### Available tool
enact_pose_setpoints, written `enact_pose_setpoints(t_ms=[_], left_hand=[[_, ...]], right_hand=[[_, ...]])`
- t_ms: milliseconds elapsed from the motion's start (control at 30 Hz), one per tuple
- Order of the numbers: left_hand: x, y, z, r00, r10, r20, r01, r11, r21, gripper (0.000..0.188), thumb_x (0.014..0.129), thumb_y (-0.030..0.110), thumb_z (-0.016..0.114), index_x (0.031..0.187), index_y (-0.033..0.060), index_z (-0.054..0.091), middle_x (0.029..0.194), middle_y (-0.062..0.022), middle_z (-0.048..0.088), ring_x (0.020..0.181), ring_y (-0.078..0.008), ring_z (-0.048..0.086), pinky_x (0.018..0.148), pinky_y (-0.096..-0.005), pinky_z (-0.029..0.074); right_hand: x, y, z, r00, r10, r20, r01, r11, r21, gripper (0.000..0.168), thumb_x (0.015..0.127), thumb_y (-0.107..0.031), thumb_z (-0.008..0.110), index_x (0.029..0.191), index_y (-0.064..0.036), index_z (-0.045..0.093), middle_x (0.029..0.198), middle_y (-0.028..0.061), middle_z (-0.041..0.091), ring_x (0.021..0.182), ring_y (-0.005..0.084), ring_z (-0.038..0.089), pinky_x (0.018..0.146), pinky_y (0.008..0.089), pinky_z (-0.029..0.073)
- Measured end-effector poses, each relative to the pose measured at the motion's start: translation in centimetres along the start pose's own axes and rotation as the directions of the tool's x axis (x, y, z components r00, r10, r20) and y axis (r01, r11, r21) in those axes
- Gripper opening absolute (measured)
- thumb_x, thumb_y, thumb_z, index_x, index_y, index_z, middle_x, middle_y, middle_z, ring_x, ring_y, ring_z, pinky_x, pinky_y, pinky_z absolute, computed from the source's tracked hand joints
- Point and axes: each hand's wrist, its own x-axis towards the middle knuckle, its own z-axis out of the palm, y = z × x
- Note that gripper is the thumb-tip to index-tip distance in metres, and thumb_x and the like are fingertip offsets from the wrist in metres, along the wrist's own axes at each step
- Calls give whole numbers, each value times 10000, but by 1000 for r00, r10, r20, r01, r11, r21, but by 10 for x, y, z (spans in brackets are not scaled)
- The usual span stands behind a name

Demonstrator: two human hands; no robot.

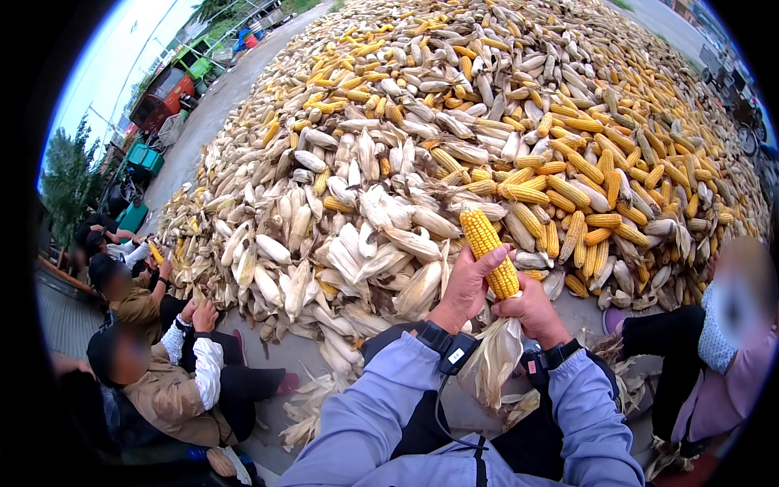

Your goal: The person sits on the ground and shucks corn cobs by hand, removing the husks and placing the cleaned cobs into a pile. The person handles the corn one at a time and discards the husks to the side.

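Observation:
A yellow ear of corn point(485, 243) with its kernels bare stands tilted between my hands, above my lap. My left hand point(465, 283) is wrapped around its middle, the thumb lying across the kernels. At the base of the ear, my right hand point(535, 310) grips the bunched pale husk point(496, 359), which hangs down below the fist. The husk's joint with the cob is largely hidden by the right fingers. Both wrists wear black straps with small devices, and a cable runs from the left device point(457, 353).
A great heap of corn rises ahead, with husked ears point(566, 192) at right and ears in husk point(365, 255) nearer. Loose husks point(313, 405) lie on the concrete. Co-workers sit close by at left point(173, 389) and right point(709, 377). Vehicles point(161, 97) stand beyond.

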Motion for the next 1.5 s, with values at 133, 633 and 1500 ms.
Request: enact_pose_setpoints(t_ms=[133,633,1500], left_hand=[[-1,1,-3,997,-10,-72,9,1000,-13,410,862,68,823,1174,28,562,980,-63,682,910,-201,708,854,-360,598],[-11,-17,8,963,255,-91,-204,902,380,553,831,67,837,1266,24,498,1073,-28,586,962,-141,605,874,-299,537],[1,-21,-3,970,104,-219,-93,994,60,287,927,191,761,1071,49,557,844,-88,644,703,-220,691,650,-370,614]], right_hand=[[0,11,11,999,43,11,-43,999,-10,450,687,15,789,1112,7,641,969,34,673,830,156,653,764,302,531],[10,34,10,987,-34,-159,-27,930,-366,454,691,-23,872,1102,9,683,1047,61,739,936,178,696,869,341,549],[13,32,16,998,-48,-44,35,966,-256,365,709,-41,788,1056,28,697,966,63,727,857,172,674,816,319,530]])
